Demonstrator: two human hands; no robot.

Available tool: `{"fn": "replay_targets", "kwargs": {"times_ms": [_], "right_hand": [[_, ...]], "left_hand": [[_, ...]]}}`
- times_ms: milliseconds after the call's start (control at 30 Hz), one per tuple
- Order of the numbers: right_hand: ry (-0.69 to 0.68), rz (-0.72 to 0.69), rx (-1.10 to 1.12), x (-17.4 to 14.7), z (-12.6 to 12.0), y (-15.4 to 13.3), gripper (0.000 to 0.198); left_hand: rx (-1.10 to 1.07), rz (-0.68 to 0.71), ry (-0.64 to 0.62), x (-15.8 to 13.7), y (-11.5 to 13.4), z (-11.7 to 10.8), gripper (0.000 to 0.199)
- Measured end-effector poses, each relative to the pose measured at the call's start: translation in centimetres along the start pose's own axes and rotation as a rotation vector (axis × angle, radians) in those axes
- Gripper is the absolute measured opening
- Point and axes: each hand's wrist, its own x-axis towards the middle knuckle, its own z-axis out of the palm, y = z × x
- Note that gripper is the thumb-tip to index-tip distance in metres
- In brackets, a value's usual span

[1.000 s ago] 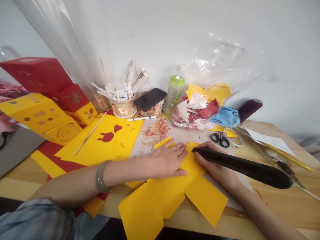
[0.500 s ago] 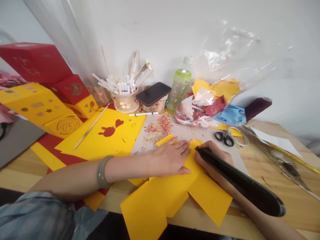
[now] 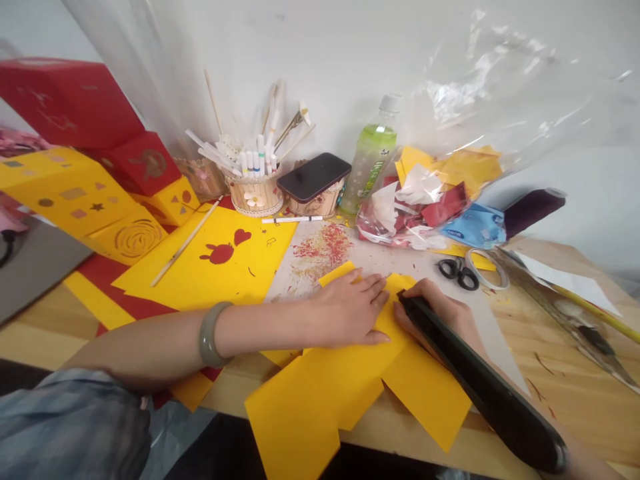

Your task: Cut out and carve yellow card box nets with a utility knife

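Gripping blk tool [image 3: 483, 381], R hand [image 3: 450, 317]; L hand [image 3: 345, 312] flat on paper [image 3: 327, 390].

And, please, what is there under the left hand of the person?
Under the left hand is yellow paper, which shows on the hand's far and near sides. The part directly beneath is covered, so any marks or cuts there cannot be seen.

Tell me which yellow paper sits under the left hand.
The flapped yellow piece under the left hand, reaching past the front edge of the table; the large yellow sheet farther left shows a red rabbit and heart.
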Motion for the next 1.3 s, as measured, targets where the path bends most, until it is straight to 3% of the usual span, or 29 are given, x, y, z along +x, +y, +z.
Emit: {"fn": "replay_targets", "kwargs": {"times_ms": [467,633,800,1067,1300], "right_hand": [[-0.050,-0.032,0.008,-0.2,-0.1,0.7,0.014],[-0.002,-0.084,0.064,-0.4,0.2,1.8,0.012],[-0.091,-0.138,0.061,-0.5,-0.3,2.6,0.010],[-0.324,-0.329,0.148,0.6,-1.5,5.6,0.006],[-0.307,-0.299,0.335,0.8,-1.6,5.8,0.009]], "left_hand": [[0.023,-0.007,-0.006,0.0,0.0,0.1,0.071],[0.013,-0.011,-0.006,-0.1,0.0,0.2,0.070],[-0.018,-0.005,0.036,-0.3,-0.1,0.1,0.070],[-0.035,-0.003,-0.008,-0.6,-0.2,-0.3,0.070],[-0.049,0.009,-0.020,-0.7,-0.5,-0.1,0.071]]}}
